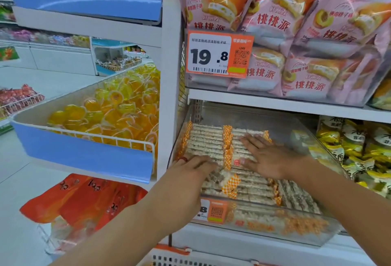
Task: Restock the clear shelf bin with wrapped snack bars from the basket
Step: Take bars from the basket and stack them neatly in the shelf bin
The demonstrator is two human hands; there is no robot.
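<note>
Left hand: our left hand [191,165] lies flat, fingers straight, pressing on the near-left bars at the bin's front corner; it grips nothing.
Right hand: our right hand [268,156] is spread palm-down on the right-hand row, fingers extended, holding nothing.
Why so: we judge both palms are levelling and squaring the rows so the layer sits even and leaves room for more.
Snack bars: the wrapped snack bars [208,140] lie side by side in two rows inside the bin; clear film shows a pale, grainy filling, with orange-and-white checked crimped ends meeting along the middle seam.
Loose bar: one bar [230,183] sits skewed just in front of our hands, on top of the front layer.
Bin: the clear shelf bin [304,236] is hard, glossy plastic, tilted toward us, with an orange price tag [213,210] on its front wall.
Basket: only the white slotted rim of the basket [179,259] shows below the shelf; we cannot tell what remains in it.
Neighbours: soft pink pie bags [306,24] fill the shelf above; shiny yellow jelly cups [118,113] fill the tray to the left.
</note>
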